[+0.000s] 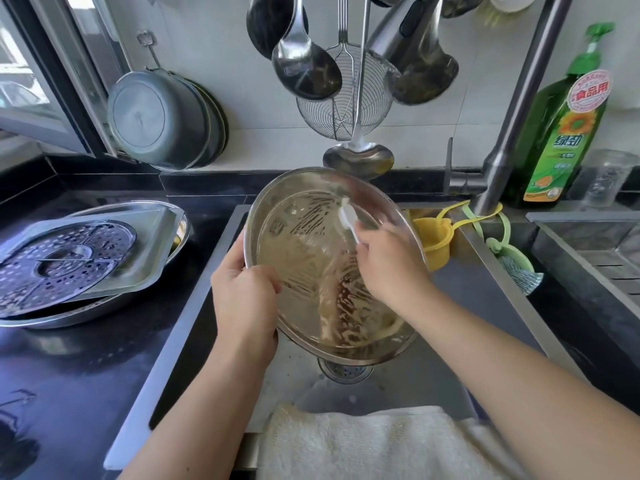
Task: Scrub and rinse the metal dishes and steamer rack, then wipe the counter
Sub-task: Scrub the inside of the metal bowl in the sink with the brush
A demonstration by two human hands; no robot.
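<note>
1. Gripping rim of round metal dish [311, 271], tilted above sink [485, 271], with left hand [244, 299].
2. Pinching white brush [348, 218] against dish interior with right hand [388, 258].
3. Sitting on counter [86, 358], left: steamer rack [62, 258] atop stacked metal trays [149, 251].

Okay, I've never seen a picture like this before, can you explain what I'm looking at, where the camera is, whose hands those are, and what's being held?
The single picture comes from a camera worn on a person's head, looking down over a kitchen sink. No machine here: both hands are the person's own. The left hand grips the rim of a round, soapy metal dish tilted above the drain. The right hand holds a small white scrubbing tool against the dish's inside. On the black counter to the left, a perforated metal steamer rack lies on a rectangular metal tray over another dish. A green bottle of dish soap stands behind the tap.
</note>
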